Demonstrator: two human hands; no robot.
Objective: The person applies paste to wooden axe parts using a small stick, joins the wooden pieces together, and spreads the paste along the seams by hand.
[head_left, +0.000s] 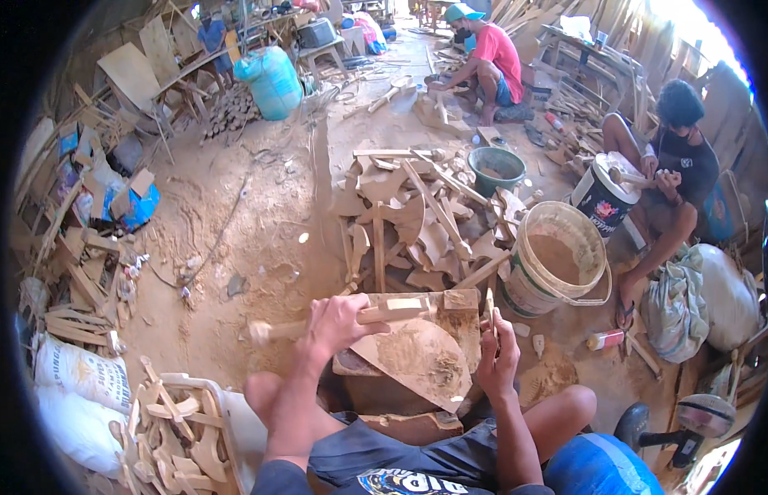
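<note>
My left hand point(338, 323) is closed around a long turned wooden piece point(400, 308), which has a rounded knob at its left end and a squared block at its right. That piece lies across a low wooden work block point(462, 326), over a flat dusty board point(417, 359) between my knees. My right hand point(499, 353) is closed on a slim, pale, upright tool point(489, 307) at the right edge of the block; its exact kind cannot be made out. The tool and the wooden piece are apart.
A pile of cut wood point(400, 214) lies ahead, beside a large white bucket point(594, 276) and a green basin point(497, 169). A bin of wooden parts point(227, 421) stands left. Two people point(498, 54) point(689, 153) sit working; another person point(212, 37) is at the back.
</note>
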